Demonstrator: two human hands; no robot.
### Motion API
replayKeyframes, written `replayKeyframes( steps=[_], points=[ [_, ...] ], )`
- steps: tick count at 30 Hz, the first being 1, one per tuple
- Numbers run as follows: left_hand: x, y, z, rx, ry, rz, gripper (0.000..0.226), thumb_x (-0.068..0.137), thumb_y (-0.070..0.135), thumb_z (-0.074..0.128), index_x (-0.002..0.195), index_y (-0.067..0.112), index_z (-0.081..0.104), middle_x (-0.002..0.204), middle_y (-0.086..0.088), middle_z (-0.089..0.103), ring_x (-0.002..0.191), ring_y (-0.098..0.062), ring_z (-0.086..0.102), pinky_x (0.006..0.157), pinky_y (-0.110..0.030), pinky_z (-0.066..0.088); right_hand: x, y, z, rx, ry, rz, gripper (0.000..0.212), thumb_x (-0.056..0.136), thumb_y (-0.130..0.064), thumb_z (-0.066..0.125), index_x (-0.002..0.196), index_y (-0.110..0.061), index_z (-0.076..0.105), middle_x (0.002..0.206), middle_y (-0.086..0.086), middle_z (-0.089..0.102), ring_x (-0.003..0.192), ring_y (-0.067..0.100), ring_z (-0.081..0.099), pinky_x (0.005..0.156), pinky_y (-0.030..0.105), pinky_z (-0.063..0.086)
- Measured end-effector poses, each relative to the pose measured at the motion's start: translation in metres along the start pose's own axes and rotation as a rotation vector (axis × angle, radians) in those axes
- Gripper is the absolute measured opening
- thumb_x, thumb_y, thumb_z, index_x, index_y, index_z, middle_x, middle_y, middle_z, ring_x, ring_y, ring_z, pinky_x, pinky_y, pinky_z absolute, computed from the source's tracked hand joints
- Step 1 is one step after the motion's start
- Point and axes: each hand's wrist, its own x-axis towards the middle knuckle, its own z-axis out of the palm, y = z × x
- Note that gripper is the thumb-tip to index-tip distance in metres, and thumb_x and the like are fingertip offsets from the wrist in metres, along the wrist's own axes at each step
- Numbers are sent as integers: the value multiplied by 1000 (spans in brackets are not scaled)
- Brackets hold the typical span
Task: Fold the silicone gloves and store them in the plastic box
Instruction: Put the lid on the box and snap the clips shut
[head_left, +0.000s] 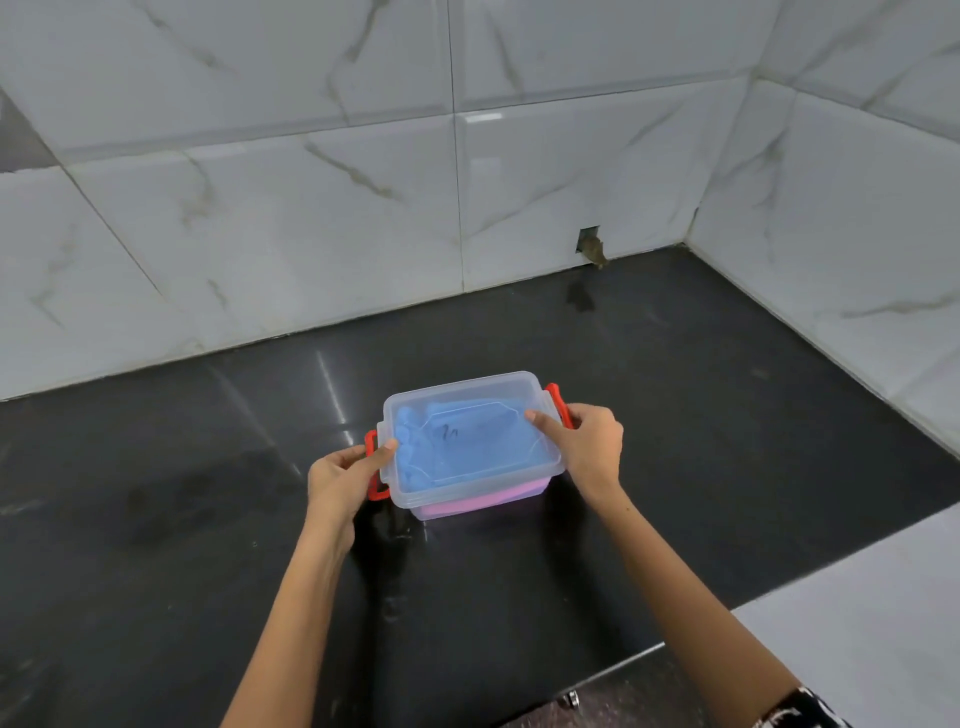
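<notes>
Two gloves, blue glove above pink glove, already lie inside the plastic box mid-desk, lid on. Left hand and right hand each grip a red latch; latching apparently remains. A wall hole sits far right; nothing obstructs.

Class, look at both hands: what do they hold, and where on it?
Both hold the plastic box: left hand at its left end clip, right hand at the right end clip, thumbs on the lid.
</notes>
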Motion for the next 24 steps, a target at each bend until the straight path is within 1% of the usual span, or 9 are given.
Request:
replayKeyframes(
  steps=[2,5,9,13,17,19,21,23,24],
  points=[
    [-2,1,1,64,-6,61,11,77,24,76,78,18,67,76,1,72,66,-9,68,52,-14,47,-1,1,4,-26,28,15,53,75,-44,73,72,6,57,71,21,66,58,37,59,54,35,48],
    [-7,2,7,165,0,155,11,85,20,67,78,12,67,75,-2,71,68,-18,67,62,-27,55,-4,0,8,-115,73,-12,50,80,-45,68,68,2,55,62,18,58,51,22,49,51,31,42],
    [-15,0,23,386,117,299,21,90,17,53,73,5,52,71,-6,57,68,-24,52,58,-32,39,-10,-5,11,-390,143,-182,39,92,-39,56,68,-8,58,56,6,57,50,23,55,47,32,44],
    [-26,-1,31,484,238,417,17,93,13,49,78,3,52,78,-15,60,75,-34,57,60,-32,35,-11,-7,11,-448,152,-209,34,95,-35,50,83,-7,66,64,7,64,56,24,61,53,32,49],
    [-35,-3,44,632,311,514,22,96,3,36,101,-4,55,94,-22,64,84,-40,58,72,-43,44,-10,-6,10,-522,138,-231,38,98,-36,43,91,-7,66,69,9,66,60,24,61,54,29,47],
    [-33,-5,45,678,313,500,28,97,5,33,114,-4,53,112,-22,61,99,-39,57,89,-46,44,-12,-5,10,-579,109,-232,39,100,-33,38,117,-6,60,81,12,69,74,29,64,63,35,51],
    [-29,-10,42,751,338,492,33,98,6,32,126,-2,48,132,-20,53,122,-35,48,110,-45,29,-17,-3,13,-581,73,-280,43,100,-24,37,138,-5,40,87,14,69,82,31,65,77,41,53],
    [-25,-12,35,823,372,492,37,99,8,33,134,-1,43,142,-17,45,136,-28,36,116,-44,15,-22,0,18,-535,26,-363,47,99,-15,36,144,-3,28,94,15,68,87,28,66,99,42,47],
    [-22,-13,31,851,390,492,39,99,8,33,136,0,41,145,-17,42,139,-26,32,116,-44,13,-24,1,22,-517,-8,-395,49,99,-14,34,146,-3,23,110,16,66,100,28,64,109,40,39]
  ],
)
